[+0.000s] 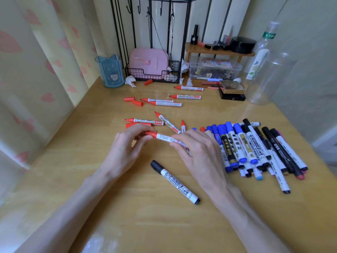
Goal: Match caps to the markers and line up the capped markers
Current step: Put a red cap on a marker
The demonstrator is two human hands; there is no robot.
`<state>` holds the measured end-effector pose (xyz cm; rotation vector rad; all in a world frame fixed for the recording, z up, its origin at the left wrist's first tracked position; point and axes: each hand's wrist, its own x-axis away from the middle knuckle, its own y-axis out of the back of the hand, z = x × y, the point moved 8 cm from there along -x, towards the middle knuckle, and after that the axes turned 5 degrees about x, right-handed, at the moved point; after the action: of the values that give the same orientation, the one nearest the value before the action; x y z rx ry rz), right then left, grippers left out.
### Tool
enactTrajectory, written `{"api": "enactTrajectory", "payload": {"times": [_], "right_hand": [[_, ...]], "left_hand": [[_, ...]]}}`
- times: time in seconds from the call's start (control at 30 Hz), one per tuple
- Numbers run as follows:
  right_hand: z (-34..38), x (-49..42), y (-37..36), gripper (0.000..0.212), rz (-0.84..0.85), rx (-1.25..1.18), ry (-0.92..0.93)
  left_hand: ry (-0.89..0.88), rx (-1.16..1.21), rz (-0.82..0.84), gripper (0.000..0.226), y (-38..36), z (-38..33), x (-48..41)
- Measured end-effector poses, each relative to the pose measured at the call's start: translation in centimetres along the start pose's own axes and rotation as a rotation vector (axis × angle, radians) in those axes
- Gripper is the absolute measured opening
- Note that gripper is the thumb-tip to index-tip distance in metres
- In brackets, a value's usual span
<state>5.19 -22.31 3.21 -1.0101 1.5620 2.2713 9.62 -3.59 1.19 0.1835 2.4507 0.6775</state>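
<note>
Nearest on the wooden table (127, 216) lies a black marker (175, 181) with its cap on, all alone and not in any row. Just past it, both hands hold one red marker (165, 138) up off the table. The left hand (125, 148) pinches the red end. The right hand (198, 152) curls its fingers round the white body. This looks like the step of pushing a cap on, but I cannot tell if the cap is all the way on. Next, I think, it needs a firm push until it sits tight. Then the marker should go to the row of capped markers (255, 148) on the right. That row is crowded and a bit crooked, and some lie on top of others, so a new one could bump them or roll. Just behind the hands lie three bare red markers (144, 121). Farther off are four more bare ones (185, 96), two red caps (129, 98) close together, and a lone red cap (148, 82) by the wire rack (155, 77). None of these bare markers has a cap yet. At the far edge stand a blue cup (110, 71), a clear box (215, 68) and a clear bottle (262, 66), well apart from the work.
</note>
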Motion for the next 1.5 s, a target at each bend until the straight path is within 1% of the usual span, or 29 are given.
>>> {"api": "enactTrajectory", "payload": {"times": [0.13, 0.23, 0.27, 0.33, 0.37, 0.43, 0.5, 0.6, 0.67, 0.9, 1.1, 1.23, 1.37, 1.5], "right_hand": [[0.3, -0.1, 0.0, 0.017, -0.008, 0.03, -0.004], [0.4, 0.1, 0.1, 0.016, -0.018, 0.007, -0.029], [0.1, 0.1, 0.2, 0.017, -0.028, -0.023, -0.058], [-0.9, 0.2, 0.6, 0.016, -0.061, -0.072, -0.151], [-1.4, 0.2, 0.8, 0.015, -0.076, -0.059, -0.197], [-2.5, 0.2, 1.2, 0.013, -0.082, 0.042, -0.279], [-3.6, 0.3, 1.4, 0.015, -0.053, 0.139, -0.346], [-5.1, 0.5, 1.0, 0.025, 0.054, 0.175, -0.415], [-5.5, 0.6, 0.9, 0.028, 0.091, 0.211, -0.435], [-7.2, 0.5, 1.7, 0.026, 0.112, 0.315, -0.514], [-7.2, 0.5, 1.9, 0.029, 0.105, 0.344, -0.5], [-7.2, 0.4, 2.0, 0.029, 0.066, 0.342, -0.477], [-6.6, 0.2, 1.3, 0.025, 0.032, 0.298, -0.401], [-4.9, -0.2, -0.6, 0.018, 0.049, 0.241, -0.311]], "left_hand": [[0.004, 0.074, 0.029, 0.012, -1.0, -0.4, -0.2], [-0.008, 0.128, 0.051, 0.013, -2.1, -1.0, 0.0], [-0.008, 0.145, 0.043, 0.014, -2.2, -1.1, 0.0], [0.004, 0.18, 0.023, 0.025, -2.1, -1.2, 0.1], [0.013, 0.193, 0.02, 0.031, -2.0, -1.1, 0.1], [0.027, 0.195, 0.023, 0.034, -2.0, -0.9, 0.1], [0.022, 0.17, 0.034, 0.033, -2.2, -0.8, 0.2], [-0.002, 0.151, 0.045, 0.032, -2.5, -0.9, 0.4], [-0.014, 0.15, 0.048, 0.032, -2.7, -1.0, 0.4], [0.0, 0.154, 0.054, 0.027, -2.9, -0.4, 0.4], [-0.019, 0.13, 0.044, 0.028, -2.9, -0.2, 0.4], [-0.011, 0.124, 0.041, 0.025, -2.8, 0.0, 0.4], [-0.009, 0.114, 0.024, 0.023, -2.5, 0.2, 0.3], [0.027, 0.119, -0.013, 0.019, -1.9, 0.9, 0.2]]}}
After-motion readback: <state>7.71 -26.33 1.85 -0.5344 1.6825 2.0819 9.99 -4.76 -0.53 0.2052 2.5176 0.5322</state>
